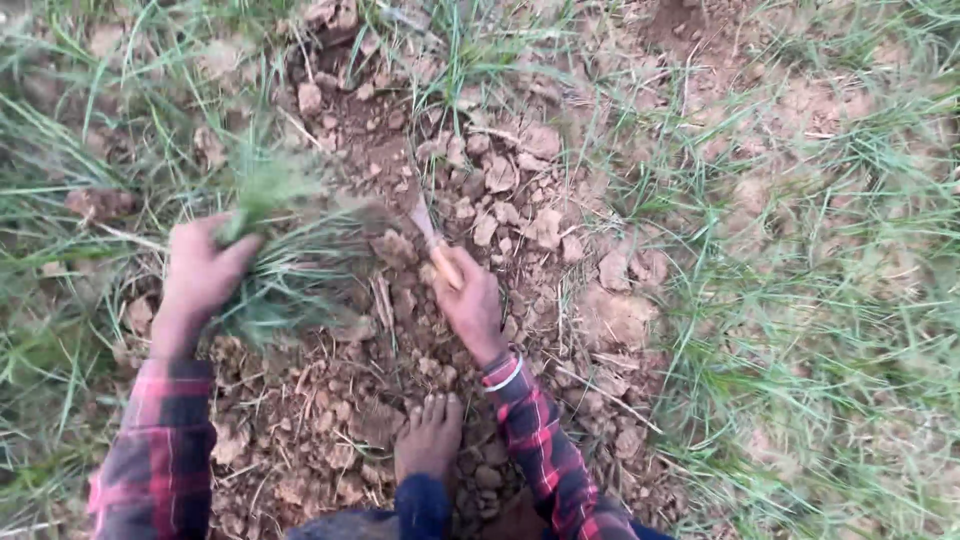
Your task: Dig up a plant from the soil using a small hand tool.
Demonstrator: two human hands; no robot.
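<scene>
A patch of dug-up reddish soil, strewn with dry clods, fills the middle of the view, with thin green grass spreading on both sides of it. At the left edge of the patch stands a blurred tuft of grass; the left hand is clenched around its upper blades, thumb across them. Just right of the tuft, the right hand grips the wooden handle of a small digging tool, whose blade points up and left into the soil at the tuft's base. Below the tuft and between the two checked sleeves, a bare foot rests on the clods.
</scene>
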